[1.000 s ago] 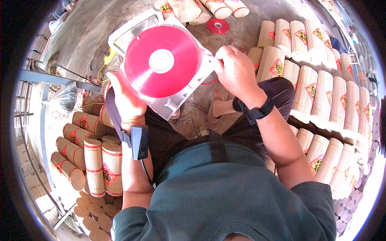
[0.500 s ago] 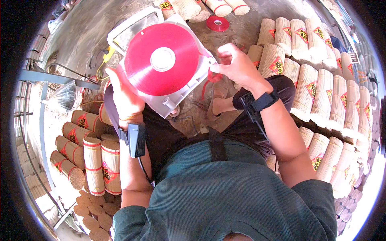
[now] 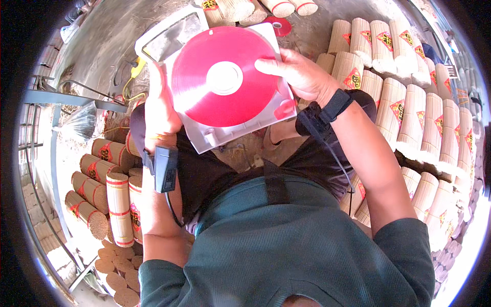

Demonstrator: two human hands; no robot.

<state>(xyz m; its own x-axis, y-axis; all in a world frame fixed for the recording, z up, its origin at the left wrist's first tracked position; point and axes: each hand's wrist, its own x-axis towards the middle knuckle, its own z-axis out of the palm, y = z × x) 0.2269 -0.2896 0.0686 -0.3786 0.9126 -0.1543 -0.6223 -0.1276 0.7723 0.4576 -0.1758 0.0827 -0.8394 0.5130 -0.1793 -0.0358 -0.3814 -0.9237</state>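
Observation:
A large roll of red tape (image 3: 192, 94) with a white core lies flat in a square white plastic case (image 3: 240, 132). I hold the case tilted above my lap. My left hand (image 3: 162, 110) grips its left side, the thumb pointing up along the edge. My right hand (image 3: 307, 77) is closed on the right edge, its thumb lying over the rim of the roll and the fingers mostly hidden underneath. A short red tape end (image 3: 285, 109) shows at the case's near right corner.
Bundles of thin sticks (image 3: 400, 117) with red labels are stacked at the right. More stick bundles (image 3: 120, 210) lie at the left beside a metal frame (image 3: 76, 97). A white-framed device (image 3: 176, 33) stands behind the case. Another red tape roll (image 3: 280, 26) rests on the floor.
My right hand has gone from pinching the red tape end at the corner to gripping the case's right edge. The case and roll have shifted slightly right.

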